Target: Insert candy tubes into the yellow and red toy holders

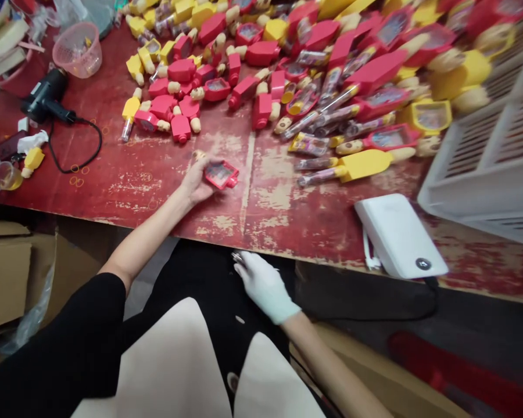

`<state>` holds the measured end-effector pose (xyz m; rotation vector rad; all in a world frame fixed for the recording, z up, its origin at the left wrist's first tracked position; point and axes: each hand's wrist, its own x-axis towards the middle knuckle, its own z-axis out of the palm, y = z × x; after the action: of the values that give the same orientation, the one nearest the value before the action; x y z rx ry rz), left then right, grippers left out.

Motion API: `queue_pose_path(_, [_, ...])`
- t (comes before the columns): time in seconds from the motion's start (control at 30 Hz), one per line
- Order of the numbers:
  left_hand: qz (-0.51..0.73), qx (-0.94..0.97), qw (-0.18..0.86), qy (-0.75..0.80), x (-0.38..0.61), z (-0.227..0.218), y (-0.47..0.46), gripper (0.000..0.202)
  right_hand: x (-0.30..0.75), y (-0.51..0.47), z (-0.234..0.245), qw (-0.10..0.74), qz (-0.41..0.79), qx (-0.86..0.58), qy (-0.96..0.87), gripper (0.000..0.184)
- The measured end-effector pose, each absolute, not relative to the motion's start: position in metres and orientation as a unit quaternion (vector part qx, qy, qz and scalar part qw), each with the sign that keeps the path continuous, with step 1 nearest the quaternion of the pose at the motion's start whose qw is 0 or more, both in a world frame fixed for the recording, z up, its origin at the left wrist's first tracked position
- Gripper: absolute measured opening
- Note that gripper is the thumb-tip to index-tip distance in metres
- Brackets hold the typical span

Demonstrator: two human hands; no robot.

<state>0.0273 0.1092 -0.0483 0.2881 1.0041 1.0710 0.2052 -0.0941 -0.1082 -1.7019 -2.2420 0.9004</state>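
Note:
In the head view my bare left hand (197, 181) is closed around a red bottle-shaped plastic case (220, 174), just above the table's near part. The case has a clear window facing up, its red neck points right, and a beige end (199, 155) shows past my fingers. My right hand (264, 286), in a white glove, rests low over my lap at the table edge. Its fingers are closed on a small metal tool (236, 257); only the tip shows, so its kind is unclear.
Many red and yellow cases (261, 53) with beige bear-head ends are heaped across the back of the worn red table (192, 217). A white power bank (398, 235) and a white plastic crate (483, 191) stand right. A heat gun (47, 98) and pink basket (77, 51) are left.

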Motion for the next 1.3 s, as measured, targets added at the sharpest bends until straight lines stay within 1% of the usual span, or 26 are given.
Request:
queue_pose_path(0.1, [0.479, 0.06, 0.783, 0.393, 0.029, -0.04, 0.059, 0.01, 0.227, -0.11, -0.078, 0.23, 0.46, -0.542, -0.665, 0.036])
queue_pose_path(0.17, [0.481, 0.02, 0.782, 0.396, 0.038, -0.035, 0.033, 0.009, 0.235, -0.112, -0.062, 0.283, 0.515, -0.536, -0.606, 0.039])
queue_pose_path(0.23, [0.473, -0.017, 0.779, 0.412, 0.049, -0.031, 0.015, 0.01, 0.238, -0.109, -0.054, 0.289, 0.473, -0.565, -0.611, 0.039])
queue_pose_path(0.3, [0.471, -0.054, 0.778, 0.412, 0.06, -0.025, 0.003, 0.013, 0.238, -0.102, -0.05, 0.299, 0.383, -0.593, -0.642, 0.039])
queue_pose_path(0.37, [0.478, -0.087, 0.776, 0.402, 0.068, -0.019, -0.004, 0.016, 0.237, -0.095, -0.045, 0.319, 0.299, -0.592, -0.677, 0.039])
queue_pose_path(0.47, [0.486, -0.119, 0.765, 0.404, 0.073, -0.012, -0.005, 0.021, 0.236, -0.085, -0.033, 0.353, 0.19, -0.575, -0.713, 0.033])
queue_pose_path(0.53, [0.49, -0.129, 0.755, 0.416, 0.074, -0.009, -0.006, 0.023, 0.235, -0.079, -0.024, 0.394, 0.167, -0.568, -0.703, 0.027])
queue_pose_path(0.63, [0.495, -0.126, 0.749, 0.422, 0.075, -0.008, -0.007, 0.024, 0.232, -0.075, -0.013, 0.464, 0.205, -0.558, -0.657, 0.026])
queue_pose_path(0.67, [0.499, -0.124, 0.748, 0.419, 0.074, -0.007, -0.008, 0.023, 0.231, -0.075, -0.011, 0.472, 0.208, -0.555, -0.653, 0.025])
queue_pose_path(0.7, [0.504, -0.125, 0.747, 0.415, 0.074, -0.007, -0.009, 0.023, 0.23, -0.075, -0.009, 0.465, 0.2, -0.551, -0.663, 0.025])
queue_pose_path(0.9, [0.523, -0.13, 0.741, 0.401, 0.074, 0.002, -0.013, 0.02, 0.237, -0.08, -0.01, 0.344, 0.092, -0.505, -0.787, 0.027])
queue_pose_path(1.03, [0.529, -0.098, 0.731, 0.42, 0.081, 0.012, -0.022, 0.02, 0.241, -0.081, -0.011, 0.222, -0.006, -0.487, -0.844, 0.034])
queue_pose_path(1.07, [0.539, -0.079, 0.724, 0.422, 0.083, 0.016, -0.025, 0.018, 0.242, -0.081, -0.009, 0.214, -0.037, -0.475, -0.853, 0.035])
queue_pose_path(1.17, [0.574, -0.012, 0.703, 0.42, 0.086, 0.029, -0.034, 0.014, 0.245, -0.08, 0.006, 0.231, -0.111, -0.405, -0.878, 0.036])
queue_pose_path(1.3, [0.608, 0.041, 0.683, 0.403, 0.085, 0.041, -0.046, 0.01, 0.247, -0.081, 0.031, 0.237, -0.146, -0.341, -0.898, 0.041])
